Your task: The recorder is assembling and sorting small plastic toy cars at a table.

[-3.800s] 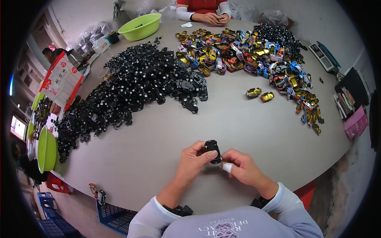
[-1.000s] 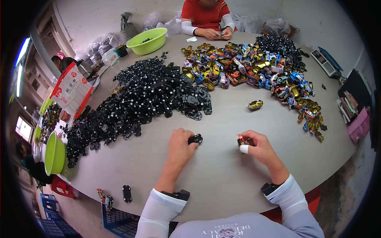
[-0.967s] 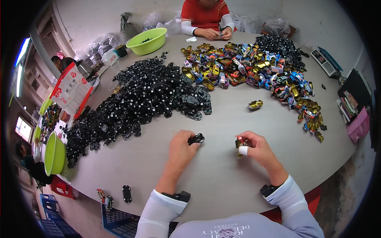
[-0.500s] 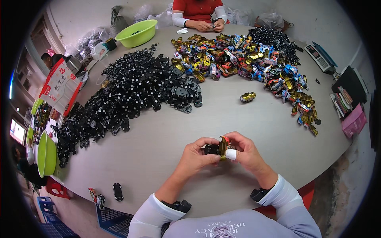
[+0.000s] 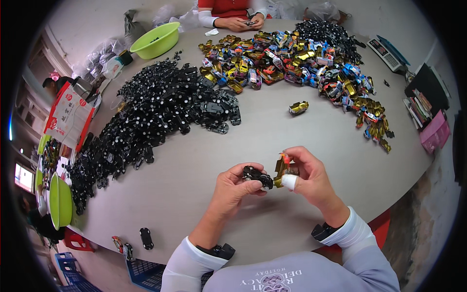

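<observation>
Between the thumb and fingers of my left hand point(image 5: 234, 186) is a black toy car chassis point(image 5: 258, 177) with small wheels. My right hand point(image 5: 311, 177), with white tape round its thumb, grips a gold toy car body point(image 5: 279, 171) with some red on it. The body stands on edge, hollow gold side toward the chassis, close beside it; whether they touch I cannot tell. Both hands are above the near part of the table. Beyond them a single gold car body point(image 5: 298, 108) lies on the tabletop.
A large heap of black chassis point(image 5: 160, 104) spreads at left, a heap of colourful car bodies point(image 5: 272, 61) at the back. A green basin point(image 5: 155, 41) stands behind. Near the left front edge lie a black chassis point(image 5: 146, 238) and two toy cars point(image 5: 127, 251). Across sits a co-worker point(image 5: 233, 17).
My hands have drawn slightly apart, separating the chassis from the gold body. The right hand has risen a little, and the chassis has turned in my left hand. The view has shifted slightly.
</observation>
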{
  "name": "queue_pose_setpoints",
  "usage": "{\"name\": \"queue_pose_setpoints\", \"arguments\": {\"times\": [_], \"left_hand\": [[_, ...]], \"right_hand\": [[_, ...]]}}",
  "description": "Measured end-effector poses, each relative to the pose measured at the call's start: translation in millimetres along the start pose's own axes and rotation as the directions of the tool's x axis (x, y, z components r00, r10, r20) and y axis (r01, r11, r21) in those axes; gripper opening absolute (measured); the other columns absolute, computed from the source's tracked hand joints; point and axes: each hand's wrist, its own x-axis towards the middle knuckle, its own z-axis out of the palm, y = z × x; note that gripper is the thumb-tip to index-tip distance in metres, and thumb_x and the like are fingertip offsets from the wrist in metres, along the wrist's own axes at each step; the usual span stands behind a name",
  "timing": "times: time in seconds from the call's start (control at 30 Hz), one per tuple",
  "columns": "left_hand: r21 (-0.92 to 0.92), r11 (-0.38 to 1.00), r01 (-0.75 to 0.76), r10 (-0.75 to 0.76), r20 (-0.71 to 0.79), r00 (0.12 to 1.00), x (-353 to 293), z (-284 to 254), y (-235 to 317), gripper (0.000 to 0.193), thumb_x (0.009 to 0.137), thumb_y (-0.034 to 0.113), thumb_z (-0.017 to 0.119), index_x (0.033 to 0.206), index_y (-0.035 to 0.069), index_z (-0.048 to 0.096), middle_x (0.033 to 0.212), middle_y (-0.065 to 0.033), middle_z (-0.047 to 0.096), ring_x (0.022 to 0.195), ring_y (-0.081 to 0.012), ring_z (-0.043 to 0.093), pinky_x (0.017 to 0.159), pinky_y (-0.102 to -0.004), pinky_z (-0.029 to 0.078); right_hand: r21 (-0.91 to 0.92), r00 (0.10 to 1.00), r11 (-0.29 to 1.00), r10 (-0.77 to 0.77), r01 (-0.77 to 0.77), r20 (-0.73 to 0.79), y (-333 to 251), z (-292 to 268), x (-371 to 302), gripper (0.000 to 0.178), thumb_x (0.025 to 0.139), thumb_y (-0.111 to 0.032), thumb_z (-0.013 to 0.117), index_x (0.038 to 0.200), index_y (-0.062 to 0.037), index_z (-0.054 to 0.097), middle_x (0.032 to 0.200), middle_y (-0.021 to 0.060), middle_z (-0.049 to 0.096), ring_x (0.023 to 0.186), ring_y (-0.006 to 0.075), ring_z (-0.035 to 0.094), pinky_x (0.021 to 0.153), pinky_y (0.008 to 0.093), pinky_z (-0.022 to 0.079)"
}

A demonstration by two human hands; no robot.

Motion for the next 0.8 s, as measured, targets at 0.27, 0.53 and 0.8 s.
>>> {"name": "queue_pose_setpoints", "arguments": {"times": [0.27, 0.53, 0.8], "left_hand": [[0.029, 0.999, -0.02, 0.019, 0.034, 0.999, -1.3, 0.6, 1.5, 0.034, 0.074, 0.005, 0.069, 0.106, -0.002, 0.058, 0.097, -0.0122, 0.061, 0.084, -0.0202, 0.062, 0.07, -0.0338, 0.058], [0.022, 1.0, -0.009, 0.008, 0.055, 0.998, -2.5, 2.2, -0.4, 0.038, 0.073, 0.009, 0.071, 0.106, -0.002, 0.057, 0.097, -0.0121, 0.062, 0.085, -0.0205, 0.063, 0.071, -0.0337, 0.058], [-0.036, 0.997, 0.063, -0.059, 0.089, 0.994, -5.7, 2.7, 4.6, 0.035, 0.075, 0.0, 0.066, 0.109, -0.001, 0.057, 0.099, -0.0121, 0.061, 0.089, -0.0202, 0.062, 0.073, -0.033, 0.057]], "right_hand": [[-0.2, 0.989, 0.97, -0.125, 0.138, 0.076, 2.8, 3.0, -3.6, 0.036, 0.077, 0.002, 0.059, 0.111, -0.0026, 0.047, 0.095, 0.0016, 0.052, 0.078, 0.0045, 0.049, 0.068, 0.0199, 0.043], [-0.249, 0.985, 0.957, -0.121, 0.148, 0.12, 6.8, 1.0, -3.2, 0.035, 0.077, 0.003, 0.057, 0.11, -0.0023, 0.047, 0.094, 0.002, 0.051, 0.077, 0.0052, 0.049, 0.067, 0.0201, 0.043], [-0.219, 0.98, 0.958, -0.16, 0.184, 0.119, 3.0, -1.1, -4.7, 0.035, 0.076, 0.004, 0.056, 0.11, -0.0021, 0.046, 0.093, 0.0033, 0.051, 0.075, 0.0059, 0.049, 0.065, 0.0206, 0.043]]}}
